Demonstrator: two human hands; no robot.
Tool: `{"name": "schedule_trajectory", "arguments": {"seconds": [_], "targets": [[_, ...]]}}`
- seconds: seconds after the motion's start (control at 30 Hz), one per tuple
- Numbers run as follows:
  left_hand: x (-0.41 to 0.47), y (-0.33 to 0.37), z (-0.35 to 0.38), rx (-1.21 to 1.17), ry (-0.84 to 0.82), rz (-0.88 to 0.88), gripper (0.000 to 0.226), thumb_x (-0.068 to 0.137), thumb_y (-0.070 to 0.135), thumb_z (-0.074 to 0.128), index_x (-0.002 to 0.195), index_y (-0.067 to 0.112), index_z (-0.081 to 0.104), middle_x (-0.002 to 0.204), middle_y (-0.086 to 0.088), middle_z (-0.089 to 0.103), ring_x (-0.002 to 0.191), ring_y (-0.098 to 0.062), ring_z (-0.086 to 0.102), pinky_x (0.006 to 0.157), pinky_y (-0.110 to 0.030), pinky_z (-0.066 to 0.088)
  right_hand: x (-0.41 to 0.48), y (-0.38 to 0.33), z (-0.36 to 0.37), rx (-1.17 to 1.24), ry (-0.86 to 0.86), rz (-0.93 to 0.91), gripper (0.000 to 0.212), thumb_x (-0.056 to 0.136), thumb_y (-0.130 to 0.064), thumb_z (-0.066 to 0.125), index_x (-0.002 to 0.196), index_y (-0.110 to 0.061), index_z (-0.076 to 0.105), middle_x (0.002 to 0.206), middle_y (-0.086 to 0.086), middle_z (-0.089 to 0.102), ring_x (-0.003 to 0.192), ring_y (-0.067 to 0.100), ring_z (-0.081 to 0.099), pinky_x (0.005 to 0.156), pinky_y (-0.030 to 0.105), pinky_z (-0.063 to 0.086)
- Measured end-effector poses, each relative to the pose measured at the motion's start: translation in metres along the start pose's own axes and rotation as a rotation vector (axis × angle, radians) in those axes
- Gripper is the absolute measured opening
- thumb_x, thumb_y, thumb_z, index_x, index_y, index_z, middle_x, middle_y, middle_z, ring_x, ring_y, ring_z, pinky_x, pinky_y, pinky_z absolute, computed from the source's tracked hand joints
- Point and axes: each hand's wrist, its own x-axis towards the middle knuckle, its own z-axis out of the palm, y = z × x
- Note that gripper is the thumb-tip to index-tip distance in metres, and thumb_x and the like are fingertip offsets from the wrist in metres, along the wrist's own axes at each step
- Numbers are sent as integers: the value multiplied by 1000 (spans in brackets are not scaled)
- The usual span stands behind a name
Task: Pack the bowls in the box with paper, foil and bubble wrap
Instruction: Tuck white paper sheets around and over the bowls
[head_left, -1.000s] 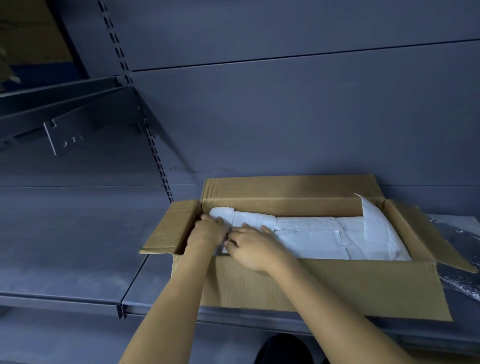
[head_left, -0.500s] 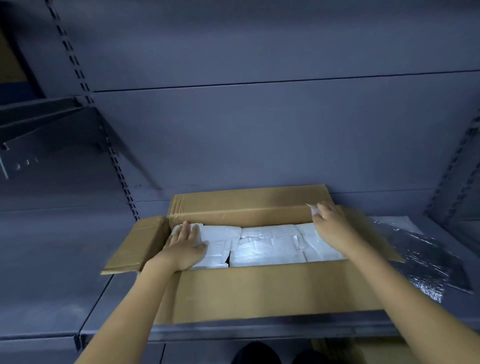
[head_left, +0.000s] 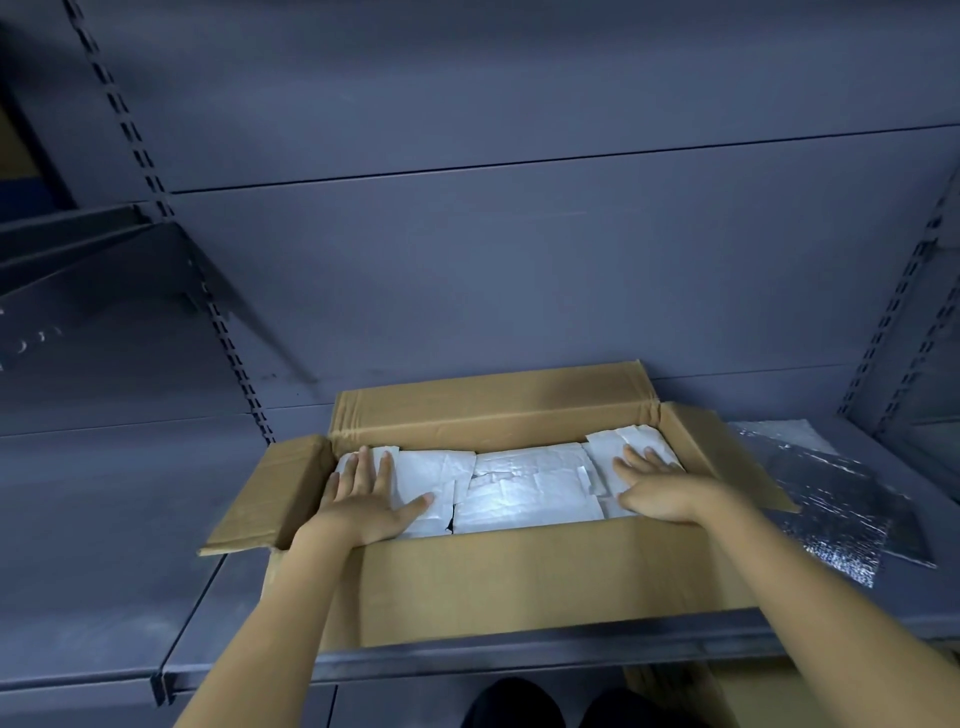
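Note:
An open cardboard box (head_left: 519, 582) stands on a grey metal shelf, its flaps folded outward. White crumpled paper (head_left: 524, 488) covers the whole inside and hides whatever lies below; no bowls show. My left hand (head_left: 363, 499) lies flat with straight fingers on the paper at the box's left end. At the right end my right hand (head_left: 654, 483) presses flat on the paper, fingers spread.
A sheet of silvery foil and bubble wrap (head_left: 831, 504) lies on the shelf just right of the box. The grey shelf (head_left: 104, 519) stretches left, with slotted uprights and a back wall behind. Another cardboard piece (head_left: 675, 691) shows below the shelf edge.
My right hand left the box's left end, took the raised paper corner at the right and pushed it down flat. My left hand spread flat on the left paper.

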Motion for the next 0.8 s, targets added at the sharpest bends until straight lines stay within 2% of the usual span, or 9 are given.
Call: {"name": "schedule_trajectory", "arguments": {"seconds": [0.1, 0.2, 0.23, 0.3, 0.43, 0.6, 0.67, 0.8], "targets": [[-3, 1, -3, -28, 37, 20, 109, 71, 88, 28, 150, 25, -12, 157, -6, -23, 143, -20, -26, 115, -44, -15, -2, -1, 0, 25, 28, -1, 62, 97, -23, 29, 152, -21, 1, 159, -4, -14, 146, 15, -15, 117, 33, -2], [-8, 4, -7, -6, 52, 146, 130, 42, 100, 27, 150, 35, -6, 158, -2, -20, 143, -18, -25, 115, -45, -16, -6, 0, 1, 45, 86, 0, 63, 94, -28, 33, 151, -26, 6, 159, -8, -9, 147, 16, -9, 117, 35, 4], [-9, 5, -7, -6, 32, 187, 131, 38, 101, 27, 149, 38, -5, 158, -2, -20, 143, -17, -25, 116, -45, -16, -7, 0, 2, 56, 102, 1, 64, 94, -30, 34, 151, -27, 7, 159, -9, -7, 147, 17, -7, 117, 36, 5], [-11, 6, -8, -31, -12, 219, 126, 42, 99, 31, 148, 42, -6, 157, -3, -24, 142, -17, -28, 116, -44, -16, -8, 0, 3, 67, 127, 6, 63, 94, -33, 35, 151, -28, 8, 159, -9, -6, 147, 19, -5, 116, 37, 6], [-9, 8, -5, -5, -27, 194, 107, 66, 84, 47, 148, 42, -8, 155, -4, -29, 140, -17, -33, 116, -43, -17, -7, -2, 2, 83, 147, 6, 63, 95, -38, 37, 151, -28, 11, 159, -10, -5, 146, 20, -6, 115, 36, 7], [-4, 8, -4, 45, -17, 197, 104, 73, 79, 48, 149, 39, -9, 155, -7, -29, 140, -18, -33, 116, -41, -17, -6, -2, 2, 83, 147, 6, 64, 94, -42, 39, 150, -28, 12, 159, -9, -5, 146, 20, -6, 115, 36, 7], [-3, 8, -3, 63, -11, 204, 105, 72, 80, 47, 149, 37, -10, 155, -8, -29, 139, -19, -33, 116, -41, -17, -7, -2, 2, 88, 149, 3, 64, 94, -42, 39, 150, -28, 12, 159, -9, -5, 146, 20, -7, 115, 36, 7], [-2, 9, -3, 40, 37, 243, 122, 48, 96, 31, 150, 38, -3, 157, -6, -24, 141, -18, -31, 116, -42, -17, -8, -3, 2, 95, 158, -3, 63, 95, -41, 37, 151, -28, 10, 159, -8, -5, 147, 21, -6, 116, 38, 6]]}}
